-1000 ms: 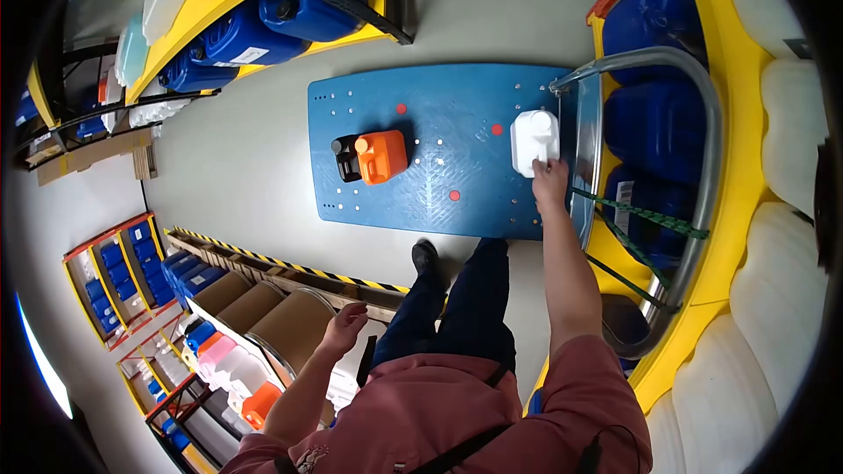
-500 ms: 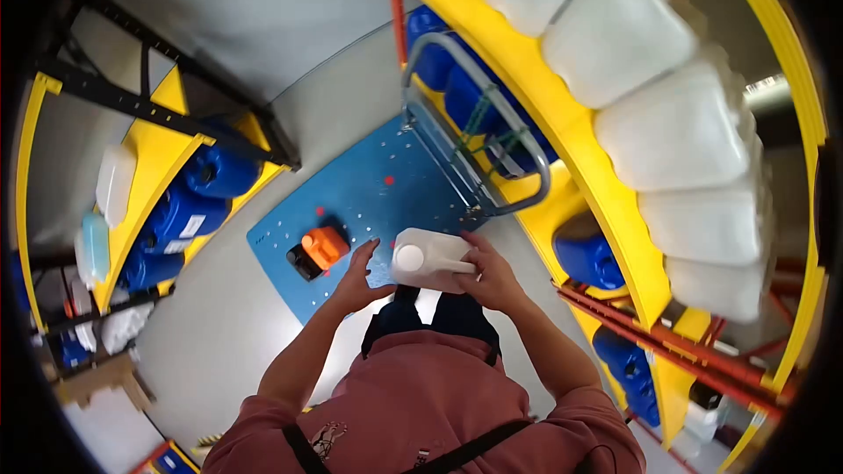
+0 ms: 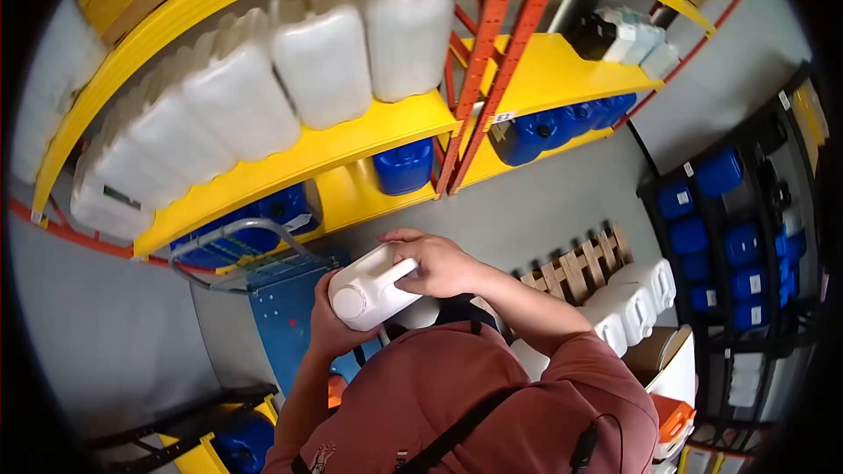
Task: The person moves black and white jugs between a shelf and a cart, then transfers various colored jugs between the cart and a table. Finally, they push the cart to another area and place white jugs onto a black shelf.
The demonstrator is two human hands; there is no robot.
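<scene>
A white plastic jug (image 3: 369, 285) with a round white cap is held tilted in front of my chest, its cap end towards the lower left. My right hand (image 3: 439, 265) is closed round the jug's handle. Against the jug's left side and underside lies my left hand (image 3: 332, 320), holding it as well; part of its fingers is hidden behind the jug. Below my left forearm, a bit of an orange container (image 3: 336, 389) shows on the blue platform trolley (image 3: 277, 325).
The trolley's grey tube handle (image 3: 255, 233) stands by a yellow shelf (image 3: 334, 142) loaded with several large white canisters (image 3: 320, 57). Blue canisters (image 3: 404, 167) sit below. To the right are a wooden pallet (image 3: 575, 268), white canisters (image 3: 628, 298) and a dark rack (image 3: 702, 237).
My view has turned right, away from the trolley towards the shelves and pallet. My left hand, earlier open and apart from the jug, now holds its side. The right hand keeps hold of the jug.
</scene>
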